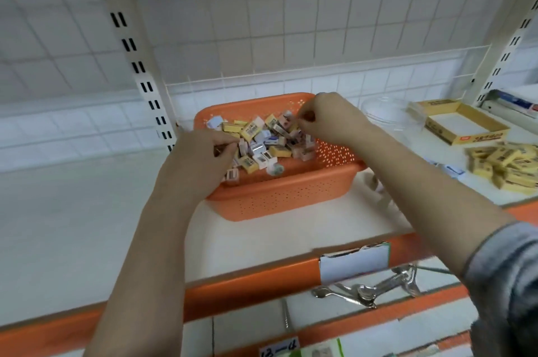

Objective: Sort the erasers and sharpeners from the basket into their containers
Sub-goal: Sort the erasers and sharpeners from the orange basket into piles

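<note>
White shop shelf (87,211) under a tiled wall. Orange basket (279,196) at centre, mixed erasers and sharpeners (262,141) heaped inside. Right of basket: clear tub (390,115), cardboard tray (465,124), yellow eraser pile (506,164). Left hand (201,158) curled into the heap, contents hidden. Right hand (329,118) pinching one small piece. Judged light, rigid, boxy; best pinched across flat sides.

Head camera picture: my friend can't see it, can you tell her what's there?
Two hands, the left hand and right hand, pick through small erasers and sharpeners in an orange basket on a white shelf. Yellow erasers and a cardboard box sit to the right.
</note>
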